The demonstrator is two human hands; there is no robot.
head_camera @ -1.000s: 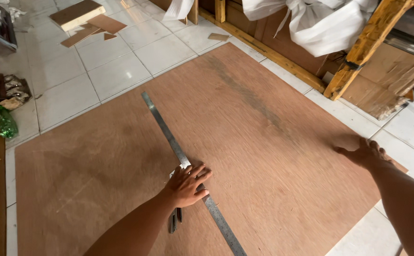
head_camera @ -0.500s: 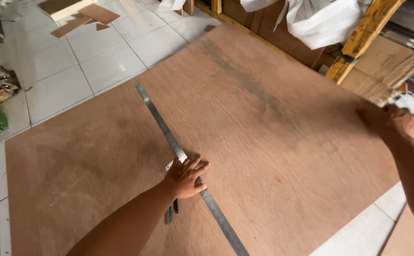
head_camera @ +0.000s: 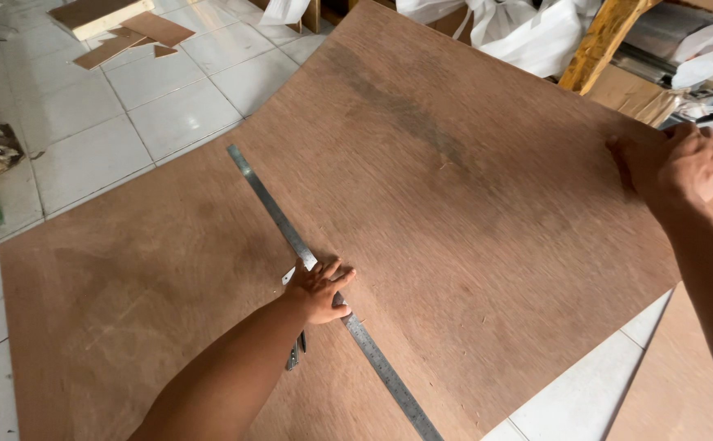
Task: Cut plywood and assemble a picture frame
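Reddish-brown plywood, one large thin sheet [head_camera: 470, 237], covers most of the tiled floor [head_camera: 128, 122] below me, its far right side lifted off the ground. Across it lies the long steel ruler [head_camera: 279, 216], its axis running from the upper left down toward the lower right edge. My left hand [head_camera: 321, 291] sits right on that ruler near its middle, fingers spread and pressing flat, so it is clearly the nearer one. My right hand [head_camera: 687, 163] is well apart, fingers curled over the sheet's raised right edge. A small dark tool [head_camera: 295, 353] lies just under my left wrist.
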